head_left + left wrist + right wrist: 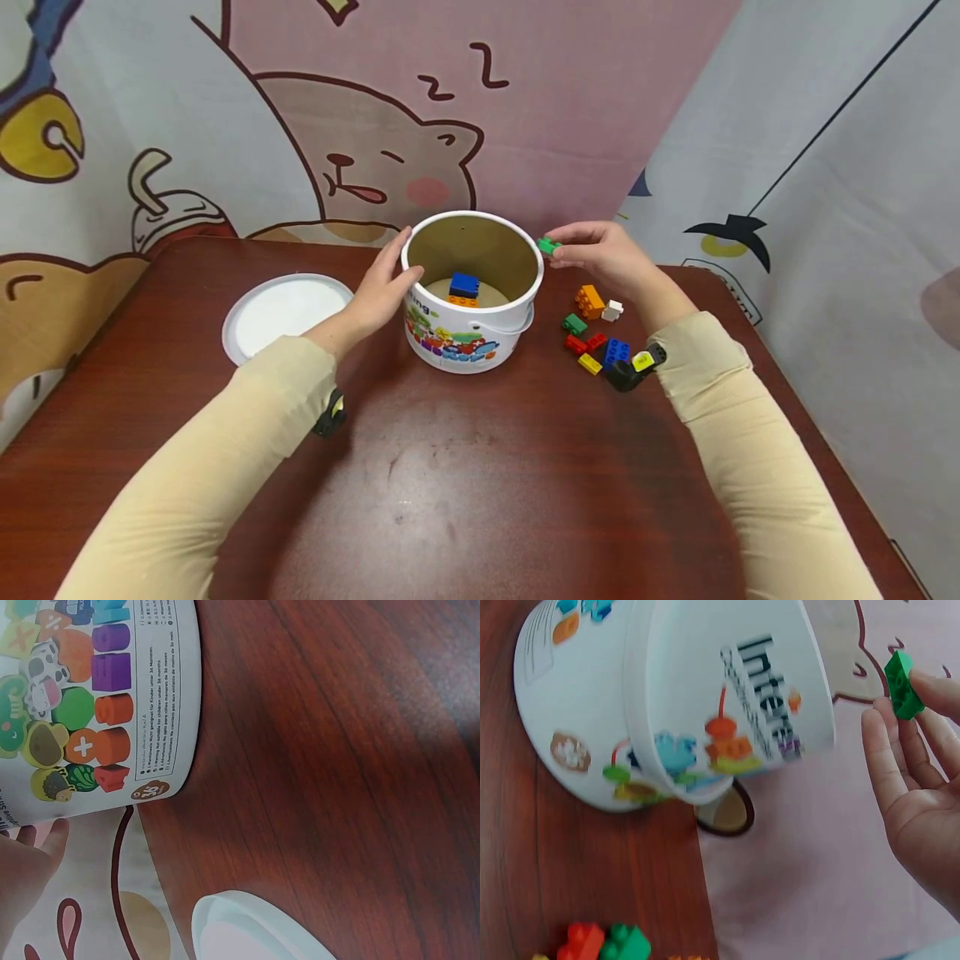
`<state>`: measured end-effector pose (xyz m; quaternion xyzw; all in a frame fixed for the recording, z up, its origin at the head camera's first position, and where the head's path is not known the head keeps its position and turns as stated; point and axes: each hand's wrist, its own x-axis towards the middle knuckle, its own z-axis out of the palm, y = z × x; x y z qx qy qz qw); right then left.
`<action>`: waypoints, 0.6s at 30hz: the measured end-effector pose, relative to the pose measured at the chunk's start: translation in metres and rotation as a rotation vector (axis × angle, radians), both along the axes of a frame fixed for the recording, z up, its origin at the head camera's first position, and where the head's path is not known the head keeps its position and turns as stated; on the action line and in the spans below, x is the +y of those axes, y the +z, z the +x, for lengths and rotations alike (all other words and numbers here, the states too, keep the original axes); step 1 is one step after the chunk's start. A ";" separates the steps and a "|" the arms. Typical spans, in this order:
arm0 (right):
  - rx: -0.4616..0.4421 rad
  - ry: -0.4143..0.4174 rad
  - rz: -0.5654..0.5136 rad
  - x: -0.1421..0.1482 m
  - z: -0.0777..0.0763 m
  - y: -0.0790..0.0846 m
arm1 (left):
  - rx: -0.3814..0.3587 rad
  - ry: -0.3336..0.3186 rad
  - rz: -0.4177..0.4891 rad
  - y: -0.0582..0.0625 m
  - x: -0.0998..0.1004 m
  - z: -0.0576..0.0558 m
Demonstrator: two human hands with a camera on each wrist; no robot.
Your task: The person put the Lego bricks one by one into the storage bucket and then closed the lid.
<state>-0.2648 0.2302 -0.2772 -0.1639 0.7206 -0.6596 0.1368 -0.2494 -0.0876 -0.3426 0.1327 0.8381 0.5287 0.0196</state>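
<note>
A white bucket (450,337) with printed toy pictures stands upright on the table, its handle hanging at the right. My left hand (378,287) rests against its left side at the rim, thumb and fingers spread along the wall. Inside lie a blue building block (465,285) and an orange building block (462,301). My right hand (600,254) pinches a green building block (548,246) between thumb and fingers, just outside the bucket's right rim. In the right wrist view that green building block (903,686) sits at the fingertips, above the palm.
Right of the bucket lie several loose blocks: orange (590,302), white (612,311), green (574,324), red (576,345), yellow (590,364) and blue (617,353). A round white lid (281,312) lies to the left. A printed cloth (585,108) hangs behind the table (480,483).
</note>
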 end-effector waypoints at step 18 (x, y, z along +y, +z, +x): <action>0.015 -0.069 0.188 -0.049 -0.007 -0.002 | -0.001 -0.001 -0.011 0.002 0.001 0.002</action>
